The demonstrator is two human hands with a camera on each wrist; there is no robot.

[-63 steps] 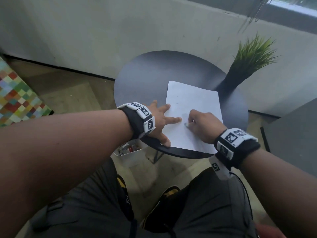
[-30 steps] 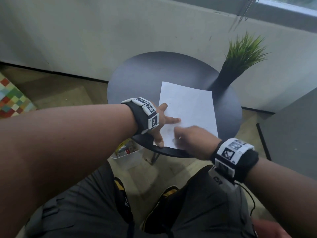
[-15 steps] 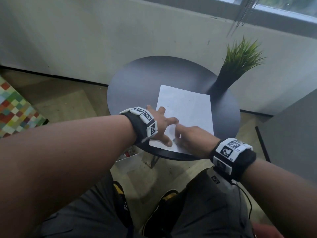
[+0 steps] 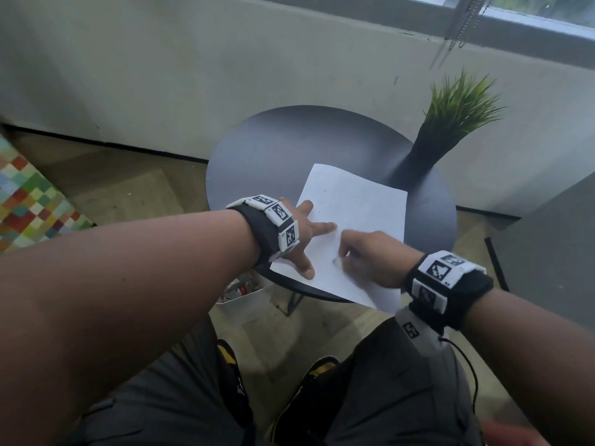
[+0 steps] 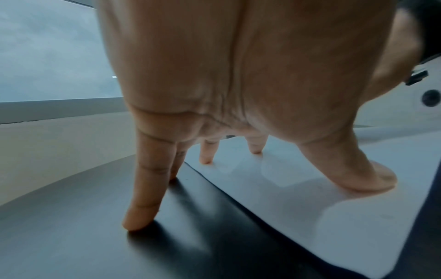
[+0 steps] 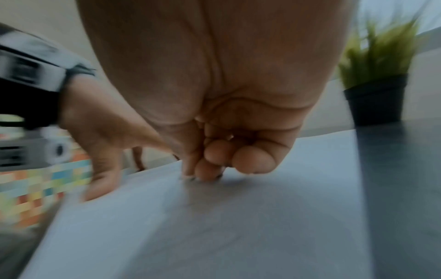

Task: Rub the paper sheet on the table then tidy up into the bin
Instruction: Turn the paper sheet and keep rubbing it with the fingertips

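Note:
A white paper sheet (image 4: 360, 207) lies on the round black table (image 4: 273, 149), its near right corner hanging over the edge. My left hand (image 4: 307, 243) presses its left edge flat with spread, straight fingers; the thumb (image 5: 372, 179) rests on the paper (image 5: 310, 188) and the little finger on the bare table (image 5: 119, 245). My right hand (image 4: 354, 252) is curled, fingertips (image 6: 203, 173) bunched on the sheet (image 6: 214, 226), pinching what looks like a small pale eraser (image 4: 336, 261), blurred by motion. A white bin (image 4: 248, 294) with scraps stands on the floor under the table's near left.
A black pot with green grass-like plant (image 4: 450, 130) stands at the table's far right, also in the right wrist view (image 6: 377, 94). A grey wall runs behind. A chequered coloured mat (image 4: 29, 207) lies left; a dark cabinet (image 4: 553, 246) stands right. My knees are below.
My right hand has rubbed back and forth over the near part of the sheet, ending slightly right. The left hand stays pressing the sheet's left edge, fingers spread wider than half a second ago.

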